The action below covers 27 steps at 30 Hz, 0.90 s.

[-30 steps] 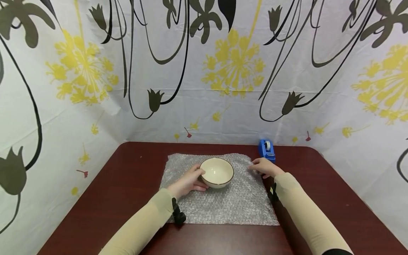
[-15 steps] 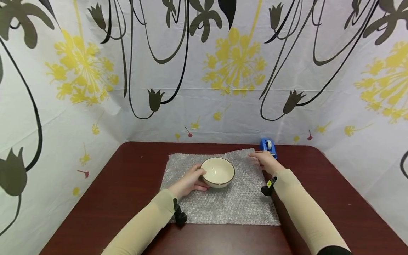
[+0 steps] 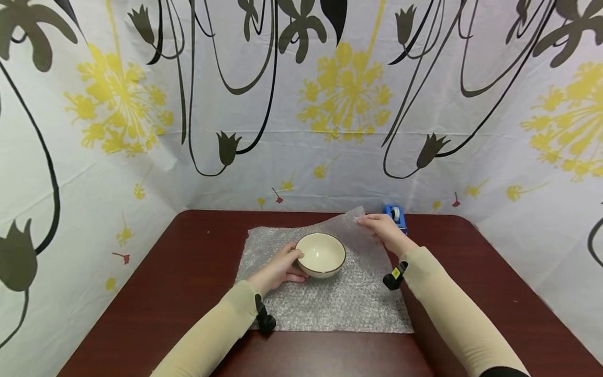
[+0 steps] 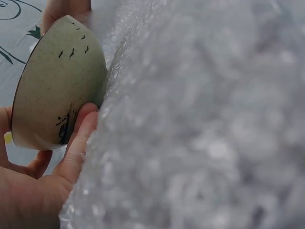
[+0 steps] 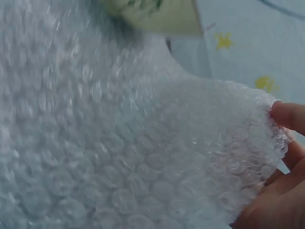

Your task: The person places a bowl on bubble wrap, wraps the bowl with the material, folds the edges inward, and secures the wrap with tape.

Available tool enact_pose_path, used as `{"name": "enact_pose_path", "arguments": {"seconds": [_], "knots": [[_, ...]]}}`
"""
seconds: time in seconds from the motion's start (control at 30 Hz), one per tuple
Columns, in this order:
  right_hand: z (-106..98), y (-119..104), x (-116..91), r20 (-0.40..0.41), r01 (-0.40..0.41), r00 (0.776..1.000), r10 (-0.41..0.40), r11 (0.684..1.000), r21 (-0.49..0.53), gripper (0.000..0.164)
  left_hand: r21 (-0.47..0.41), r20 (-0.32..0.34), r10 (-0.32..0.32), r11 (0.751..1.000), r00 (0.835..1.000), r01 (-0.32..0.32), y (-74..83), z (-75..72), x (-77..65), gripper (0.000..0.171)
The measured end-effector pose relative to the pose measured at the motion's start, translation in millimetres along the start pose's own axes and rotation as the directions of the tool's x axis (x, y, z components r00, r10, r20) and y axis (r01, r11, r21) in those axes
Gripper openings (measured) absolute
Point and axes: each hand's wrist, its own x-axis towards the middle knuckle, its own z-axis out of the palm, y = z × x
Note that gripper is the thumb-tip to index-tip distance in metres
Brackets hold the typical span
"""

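A cream bowl (image 3: 321,253) with a thin dark rim sits on a sheet of bubble wrap (image 3: 339,309). My left hand (image 3: 281,268) grips the bowl's left side, thumb at the rim and fingers low on its wall. In the left wrist view the bowl (image 4: 62,86) shows small dark painted marks on its outside. My right hand (image 3: 388,230) pinches the far right corner of the bubble wrap and holds it raised off the table. Seen from the right wrist, the lifted bubble wrap (image 5: 219,129) curves up to the thumb and fingers.
Behind my right hand, a blue tape dispenser (image 3: 394,215) stands near the table's back edge. The dark red-brown table (image 3: 188,283) runs back to a patterned cloth (image 3: 282,157) hanging behind it and at the sides.
My right hand has taken hold of the bubble wrap's far right corner, lifted it and drawn it left toward the bowl. The left hand and the bowl stay in place.
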Motion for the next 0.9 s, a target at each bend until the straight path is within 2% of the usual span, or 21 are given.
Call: {"name": "enact_pose_path", "arguments": {"seconds": [0.13, 0.23, 0.3, 0.4, 0.5, 0.6, 0.73, 0.9], "knots": [[12.9, -17.0, -10.3, 0.001, 0.029, 1.000, -0.029, 0.999, -0.042, 0.039, 0.001, -0.016, 0.003, 1.000, 1.000, -0.003, -0.9, 0.1, -0.7, 0.062], [22.2, -26.5, -18.8, 0.029, 0.108, 0.994, -0.105, 0.989, -0.097, 0.035, 0.005, -0.021, 0.003, 1.000, 1.000, -0.003, -0.2, 0.5, -1.0, 0.062], [29.2, -35.2, -28.3, 0.058, 0.165, 0.986, -0.159, 0.977, -0.134, 0.031, 0.002, -0.021, 0.000, 1.000, 1.000, 0.000, 0.7, 0.9, -1.0, 0.062], [39.9, -38.2, -36.7, 0.120, 0.271, 0.961, -0.250, 0.939, -0.213, 0.024, 0.000, -0.015, 0.004, 1.000, 1.000, -0.004, 0.7, 1.5, -1.4, 0.062], [51.5, -36.8, -40.5, 0.188, 0.361, 0.930, -0.316, 0.883, -0.302, 0.019, -0.008, -0.004, 0.008, 1.000, 1.000, -0.008, -0.2, 1.1, -1.8, 0.062], [61.7, -31.0, -40.3, 0.263, 0.436, 0.897, -0.356, 0.812, -0.389, 0.018, -0.018, 0.005, 0.008, 1.000, 1.000, -0.008, -1.2, 0.9, -2.0, 0.062], [74.9, -28.5, -45.4, 0.352, 0.480, 0.873, -0.339, 0.726, -0.492, 0.020, -0.021, 0.008, 0.017, 1.000, 1.000, -0.017, -2.5, 0.9, -2.2, 0.062], [87.1, -23.3, -47.7, 0.413, 0.518, 0.853, -0.318, 0.608, -0.601, 0.022, -0.014, 0.008, 0.027, 1.000, 1.000, -0.027, -2.0, 0.9, -2.4, 0.061]]}}
